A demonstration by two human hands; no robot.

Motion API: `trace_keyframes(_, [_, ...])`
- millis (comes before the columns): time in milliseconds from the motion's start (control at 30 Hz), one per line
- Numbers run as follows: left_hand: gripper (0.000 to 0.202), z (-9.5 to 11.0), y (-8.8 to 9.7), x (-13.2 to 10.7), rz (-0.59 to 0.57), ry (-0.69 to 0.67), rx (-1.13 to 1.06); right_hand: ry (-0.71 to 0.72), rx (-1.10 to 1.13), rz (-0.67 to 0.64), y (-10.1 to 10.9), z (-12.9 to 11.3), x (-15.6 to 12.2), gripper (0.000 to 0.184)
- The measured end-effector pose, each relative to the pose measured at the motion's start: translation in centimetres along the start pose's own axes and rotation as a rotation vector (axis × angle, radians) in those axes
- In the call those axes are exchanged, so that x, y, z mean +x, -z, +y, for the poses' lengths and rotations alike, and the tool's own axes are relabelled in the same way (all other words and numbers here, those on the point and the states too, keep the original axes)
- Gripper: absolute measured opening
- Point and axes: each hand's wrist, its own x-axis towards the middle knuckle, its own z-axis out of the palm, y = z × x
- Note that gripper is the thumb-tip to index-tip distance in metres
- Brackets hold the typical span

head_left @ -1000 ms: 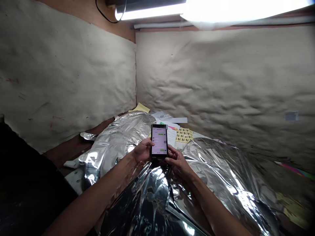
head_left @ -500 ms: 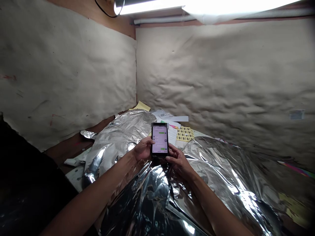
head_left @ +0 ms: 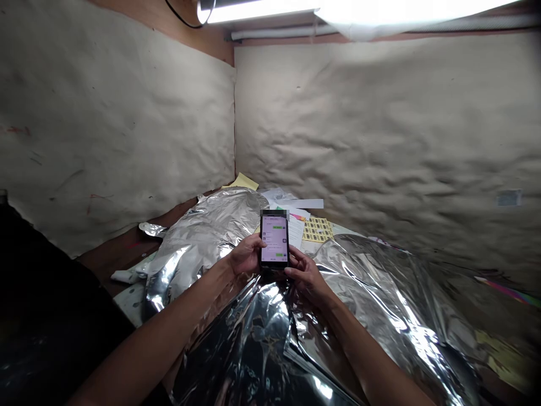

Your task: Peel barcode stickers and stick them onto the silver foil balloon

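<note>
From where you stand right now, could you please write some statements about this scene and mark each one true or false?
1. The left hand and the right hand both hold one phone. True.
2. The phone's screen is dark. False: it is lit and shows green message bars.
3. Crumpled silver foil lies beneath both hands. True.
4. The walls are bare brick. False: crumpled beige paper covers them.
5. A yellow sheet with a grid of small squares lies beyond the phone. True.
</note>
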Motion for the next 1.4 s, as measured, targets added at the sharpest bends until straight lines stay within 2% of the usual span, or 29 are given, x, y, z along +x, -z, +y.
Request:
trace_keyframes(300, [0.036,0.1,0.3,0.0,-0.070,0.052,-0.059,-0.001,0.002,0.005,0.2,0.1,0.0,0.067])
trace_keyframes(500, [0.049,0.4,0.3,0.0,-0.159,0.092,-0.124,0.000,-0.021,-0.002,-0.1,-0.1,0.0,0.065])
trace_keyframes(733, [0.052,0.1,0.2,0.0,-0.218,0.129,-0.144,0.007,-0.053,-0.008,-0.4,-0.3,-0.2,0.059])
trace_keyframes(833, [0.048,-0.2,0.1,0.1,-0.202,0.126,-0.129,0.015,-0.047,0.007,-0.4,-0.3,-0.2,0.060])
trace_keyframes(1033, [0.037,-1.0,0.3,0.2,-0.103,0.038,-0.059,0.049,-0.039,0.023,-0.5,-0.2,-0.1,0.059])
trace_keyframes(1233, [0.050,-1.1,-0.2,-0.2,-0.052,-0.015,0.055,0.067,-0.099,0.043,-0.6,0.2,-0.1,0.059])
trace_keyframes(1400, [0.050,-1.1,-0.2,-0.1,-0.039,-0.036,0.115,0.043,-0.129,0.020,-0.8,0.2,-0.3,0.061])
